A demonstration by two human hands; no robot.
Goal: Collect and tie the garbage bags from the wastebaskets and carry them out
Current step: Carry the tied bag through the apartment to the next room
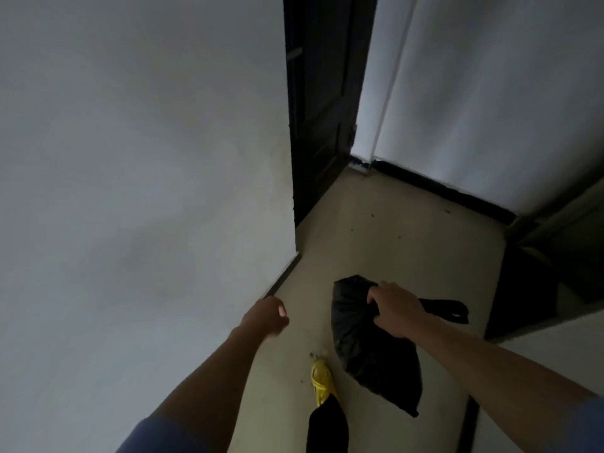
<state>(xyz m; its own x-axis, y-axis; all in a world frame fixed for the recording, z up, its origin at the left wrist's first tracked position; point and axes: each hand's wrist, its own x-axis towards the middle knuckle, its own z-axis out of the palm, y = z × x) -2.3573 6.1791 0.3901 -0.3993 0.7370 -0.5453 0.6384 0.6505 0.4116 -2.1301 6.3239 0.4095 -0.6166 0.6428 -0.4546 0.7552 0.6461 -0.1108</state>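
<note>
the right hand [397, 310] is clenched around the gathered neck of a black bag [369, 344], fingers wrapped over the top of it and the thumb tucked under. the bag hangs below the fist, clear of the floor [392, 230], its bulk sagging down and toward the lower right, and a loose tail of plastic sticks out past the wrist on the right side (whether the neck is knotted cannot be told from here). the bag hangs roughly mid-corridor, just right of the person's foot.

the left hand [266, 317] is curled into a loose fist with nothing in it, held out near the corner of the white wall [147, 158] on the left. both forearms are bare, with blue sleeves showing at the bottom edge.

below, a yellow shoe [322, 380] steps forward on the pale floor, with a dark trouser leg above it. a few small specks lie on the floor just ahead of the shoe.

ahead, a dark door [322, 103] stands in the gap past the wall corner. another white wall [490, 93] runs along the right, with a black skirting strip [441, 191] at its foot. a dark opening sits at the far right edge, too dim to make out.
</note>
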